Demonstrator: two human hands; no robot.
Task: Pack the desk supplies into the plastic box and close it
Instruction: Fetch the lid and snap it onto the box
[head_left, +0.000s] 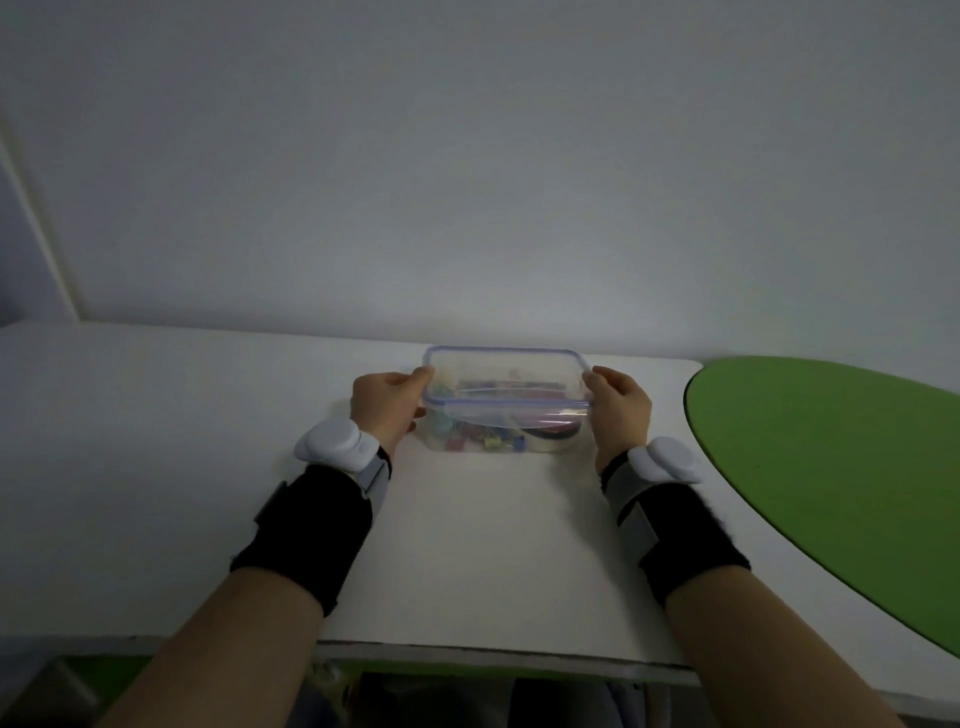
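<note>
A clear plastic box (467, 441) stands on the white desk (467, 545) near its far edge. Inside it lie several coloured binder clips (485, 443) and a dark roll of tape (553, 431), seen through the wall. A clear lid with a blue rim (506, 364) is held just above the box, tilted with its near edge low. My left hand (387, 402) grips the lid's left end. My right hand (621, 402) grips its right end. Both wrists carry white sensor pods and black bands.
A green rounded tabletop section (841, 467) adjoins the white desk on the right. A plain grey wall (467, 182) rises right behind the box. The desk's front edge runs below my forearms, with dark space underneath.
</note>
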